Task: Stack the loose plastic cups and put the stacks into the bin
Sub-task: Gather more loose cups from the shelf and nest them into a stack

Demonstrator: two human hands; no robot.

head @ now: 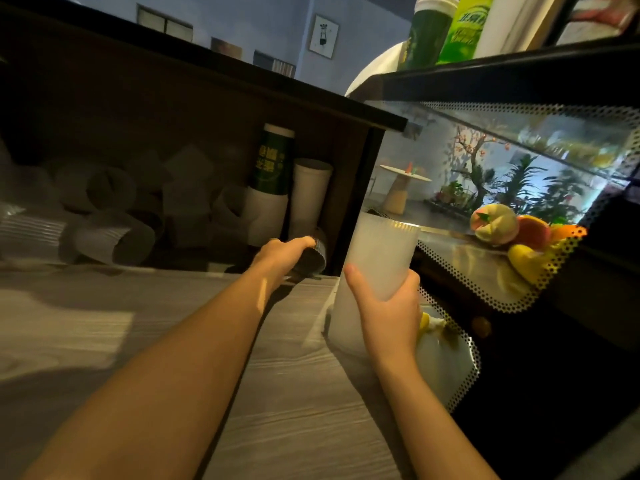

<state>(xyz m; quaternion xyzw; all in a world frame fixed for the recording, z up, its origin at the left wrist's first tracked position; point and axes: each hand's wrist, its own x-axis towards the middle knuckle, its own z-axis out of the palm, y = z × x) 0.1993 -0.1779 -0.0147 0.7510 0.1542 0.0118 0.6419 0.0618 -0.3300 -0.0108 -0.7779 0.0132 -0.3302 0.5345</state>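
Observation:
My right hand [384, 303] grips a tall stack of frosted white plastic cups [375, 258], held upright with its open rim at the top. My left hand [280, 252] reaches forward under the dark shelf and closes over a clear ribbed cup [313, 259] lying on its side at the counter's back edge. Several loose ribbed cups [104, 240] lie on their sides in the shadow at the left. No bin is in view.
Upright stacks of white and green paper cups [273, 188] stand under the shelf [207, 74]. A glass display case [519, 161] with fruit [495, 223] and perforated trim is at the right. The wood-grain counter [173, 323] stretches in front.

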